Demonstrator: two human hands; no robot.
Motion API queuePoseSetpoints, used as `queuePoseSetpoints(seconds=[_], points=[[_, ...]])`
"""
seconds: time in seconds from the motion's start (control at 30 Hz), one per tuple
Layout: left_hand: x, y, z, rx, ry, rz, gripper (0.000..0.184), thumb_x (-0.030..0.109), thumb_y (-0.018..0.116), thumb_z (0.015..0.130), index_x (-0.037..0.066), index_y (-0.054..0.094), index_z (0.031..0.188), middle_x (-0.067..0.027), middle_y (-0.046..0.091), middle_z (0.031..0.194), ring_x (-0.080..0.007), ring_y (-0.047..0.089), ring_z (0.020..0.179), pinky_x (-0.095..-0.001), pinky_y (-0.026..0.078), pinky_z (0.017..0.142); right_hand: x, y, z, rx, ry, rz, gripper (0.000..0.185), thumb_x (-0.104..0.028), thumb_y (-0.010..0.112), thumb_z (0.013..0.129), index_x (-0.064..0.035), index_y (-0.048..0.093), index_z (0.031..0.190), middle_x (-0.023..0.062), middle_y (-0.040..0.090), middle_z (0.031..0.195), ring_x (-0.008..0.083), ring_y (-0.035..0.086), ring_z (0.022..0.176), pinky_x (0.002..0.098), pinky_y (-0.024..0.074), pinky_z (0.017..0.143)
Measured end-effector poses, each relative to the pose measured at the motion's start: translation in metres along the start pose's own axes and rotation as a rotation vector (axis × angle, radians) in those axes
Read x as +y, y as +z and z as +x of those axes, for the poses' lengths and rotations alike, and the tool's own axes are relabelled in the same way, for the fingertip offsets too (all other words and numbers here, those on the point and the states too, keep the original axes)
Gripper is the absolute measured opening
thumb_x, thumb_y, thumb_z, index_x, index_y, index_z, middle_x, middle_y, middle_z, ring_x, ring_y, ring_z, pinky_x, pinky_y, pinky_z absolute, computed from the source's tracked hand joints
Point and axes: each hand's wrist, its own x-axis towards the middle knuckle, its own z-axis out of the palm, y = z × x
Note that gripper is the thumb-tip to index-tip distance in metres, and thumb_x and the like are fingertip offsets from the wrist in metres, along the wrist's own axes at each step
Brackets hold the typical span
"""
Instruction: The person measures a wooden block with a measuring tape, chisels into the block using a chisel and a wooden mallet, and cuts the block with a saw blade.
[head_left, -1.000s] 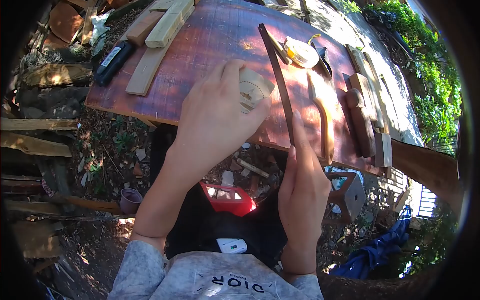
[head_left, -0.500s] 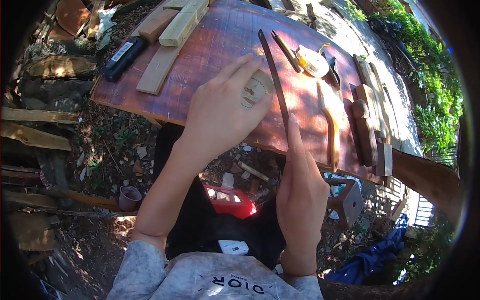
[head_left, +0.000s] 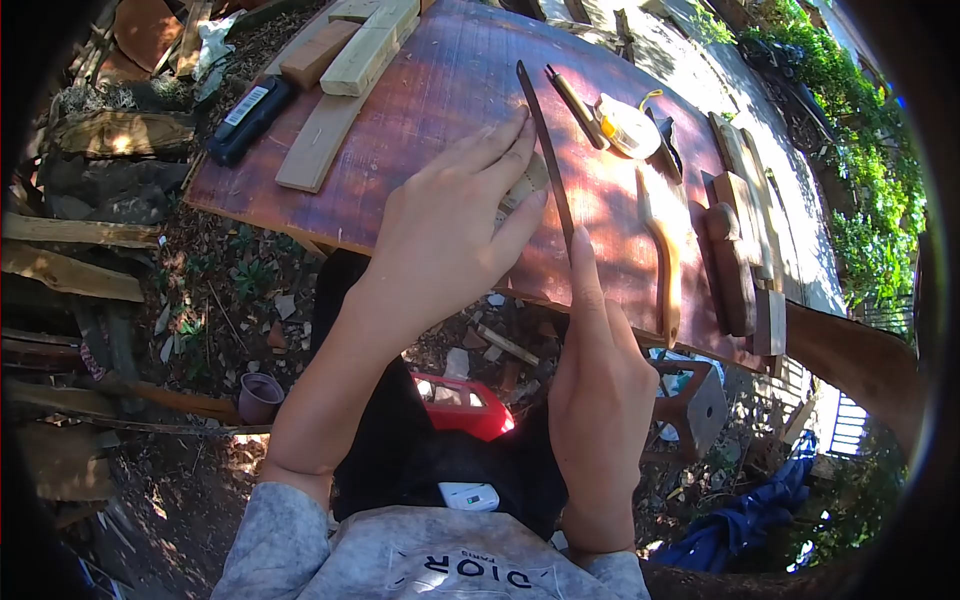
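My left hand (head_left: 450, 220) grips a small pale wooden piece (head_left: 528, 184) at the near part of the table (head_left: 450, 70); its fingers cover most of the piece. My right hand (head_left: 602, 400) is closed on the near end of a long, thin dark blade (head_left: 546, 150), with the index finger stretched along it. The blade points away from me, just right of the wooden piece. Whether the two touch is unclear. The blade's handle is hidden in my palm. Right of the blade lie a dark rod-like tool (head_left: 577, 105), a yellow-and-white tape measure (head_left: 627, 127) and a curved wooden handle (head_left: 662, 260).
Wood blocks (head_left: 350, 60) and a black object with a label (head_left: 248, 118) lie at the table's left. More wood pieces (head_left: 735, 250) line its right edge. Below are a red plastic object (head_left: 465, 408), a brick-like block (head_left: 700, 408) and a small pot (head_left: 261, 398).
The camera view has shifted, so the table items sit slightly right and lower. My left fingers have closed further over the wooden piece, whose marked face was more visible before.
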Motion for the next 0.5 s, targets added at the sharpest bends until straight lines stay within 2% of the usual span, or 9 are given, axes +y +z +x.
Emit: queuePoseSetpoints(seconds=[0.23, 0.4, 0.43, 0.5], points=[[0.004, -0.001, 0.000, -0.007, -0.010, 0.009, 0.054, 0.033, 0.060, 0.102, 0.000, 0.059, 0.145, -0.0221, 0.056, 0.151, -0.0402, 0.053, 0.139, -0.0459, 0.042, 0.117, 0.001, -0.005, -0.002, 0.003, -0.014, -0.017, 0.087, 0.009, 0.060, 0.083, -0.0084, 0.036, 0.164, 0.0131, 0.063, 0.092, 0.0299, 0.064, 0.065, 0.0407, 0.0517, 0.056], [0.005, -0.003, -0.001, -0.012, 0.020, 0.036, 0.051, 0.030, 0.058, 0.103, 0.000, 0.060, 0.144, -0.0210, 0.058, 0.150, -0.0421, 0.053, 0.139, -0.0465, 0.041, 0.118, -0.008, 0.000, 0.010, -0.011, 0.107, 0.103, 0.065, 0.008, 0.056, 0.095, -0.0123, 0.049, 0.157, 0.0239, 0.072, 0.114, 0.0418, 0.073, 0.099, 0.0468, 0.0568, 0.080], [0.005, -0.003, 0.000, -0.004, 0.021, 0.023, 0.050, 0.030, 0.058, 0.104, 0.000, 0.061, 0.143, -0.0209, 0.058, 0.150, -0.0425, 0.053, 0.139, -0.0466, 0.041, 0.118, -0.008, 0.000, 0.013, -0.015, 0.113, 0.097, 0.065, 0.008, 0.056, 0.095, -0.0122, 0.049, 0.157, 0.0239, 0.072, 0.114, 0.0418, 0.073, 0.100, 0.0468, 0.0566, 0.081], [0.005, -0.002, 0.000, 0.003, 0.019, 0.018, 0.050, 0.030, 0.058, 0.104, 0.000, 0.061, 0.143, -0.0208, 0.058, 0.150, -0.0421, 0.053, 0.139, -0.0466, 0.041, 0.117, -0.006, 0.002, 0.012, -0.006, 0.076, 0.066, 0.071, 0.008, 0.057, 0.091, -0.0110, 0.045, 0.159, 0.0199, 0.068, 0.106, 0.0375, 0.070, 0.088, 0.0445, 0.0552, 0.073]])
